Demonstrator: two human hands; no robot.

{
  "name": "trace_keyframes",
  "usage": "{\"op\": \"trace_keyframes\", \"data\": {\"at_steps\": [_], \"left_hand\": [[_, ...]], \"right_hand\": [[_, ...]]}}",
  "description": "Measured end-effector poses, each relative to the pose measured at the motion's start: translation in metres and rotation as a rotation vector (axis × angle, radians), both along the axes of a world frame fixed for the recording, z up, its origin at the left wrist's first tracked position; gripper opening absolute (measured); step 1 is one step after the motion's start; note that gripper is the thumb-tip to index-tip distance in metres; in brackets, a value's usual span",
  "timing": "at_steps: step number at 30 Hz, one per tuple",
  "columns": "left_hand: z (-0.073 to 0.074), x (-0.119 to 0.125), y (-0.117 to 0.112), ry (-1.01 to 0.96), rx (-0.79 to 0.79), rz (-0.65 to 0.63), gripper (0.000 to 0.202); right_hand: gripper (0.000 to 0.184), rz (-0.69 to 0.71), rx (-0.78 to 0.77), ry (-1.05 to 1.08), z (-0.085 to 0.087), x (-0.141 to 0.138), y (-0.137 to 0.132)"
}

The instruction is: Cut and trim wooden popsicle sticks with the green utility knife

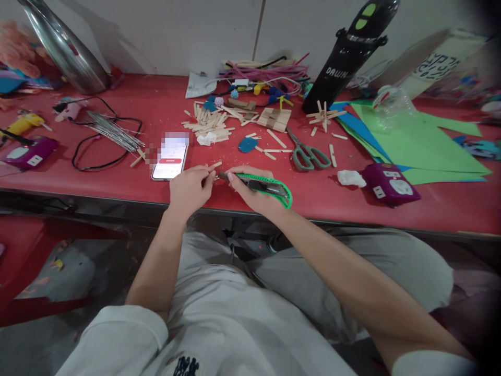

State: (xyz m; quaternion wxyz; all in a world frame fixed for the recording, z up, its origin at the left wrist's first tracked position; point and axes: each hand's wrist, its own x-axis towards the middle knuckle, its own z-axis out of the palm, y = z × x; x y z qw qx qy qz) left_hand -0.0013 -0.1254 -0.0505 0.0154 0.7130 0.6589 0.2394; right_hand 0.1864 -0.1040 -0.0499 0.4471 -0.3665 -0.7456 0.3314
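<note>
My right hand [254, 189] is closed around a green utility knife [270, 187], its blade end pointing left toward my other hand. Between the fingers of my left hand [191, 189] is a small wooden stick [214, 166], held low over the red table [230, 203] near its front edge. The knife's tip is close to the stick; whether they touch I cannot tell. Just left of my left hand lies a lit phone [170, 161]. Beyond my hands lie a heap of wooden sticks [211, 122], a blue piece [248, 144] and grey-green scissors [309, 154].
Green and blue paper sheets [426, 138] lie at right, behind a purple power socket box [391, 185]. A black bottle [336, 65] and a steel flask [74, 52] stand at the back. Metal wires [115, 130] and a yellow glue gun [25, 124] are at left.
</note>
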Motion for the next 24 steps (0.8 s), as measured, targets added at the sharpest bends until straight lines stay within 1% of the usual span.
{"op": "trace_keyframes", "data": {"at_steps": [9, 19, 24], "left_hand": [[-0.0001, 0.0003, 0.0000, -0.006, 0.013, 0.005, 0.035], [-0.0021, -0.0002, 0.0006, -0.003, 0.032, -0.001, 0.034], [-0.0010, 0.0004, 0.0005, -0.005, 0.026, 0.003, 0.033]], "right_hand": [[0.021, -0.010, 0.004, 0.042, 0.0001, -0.0012, -0.0005], [0.021, 0.003, 0.011, 0.028, 0.0011, -0.0003, -0.0009], [0.021, -0.017, 0.022, 0.027, 0.0003, -0.0006, -0.0005]]}}
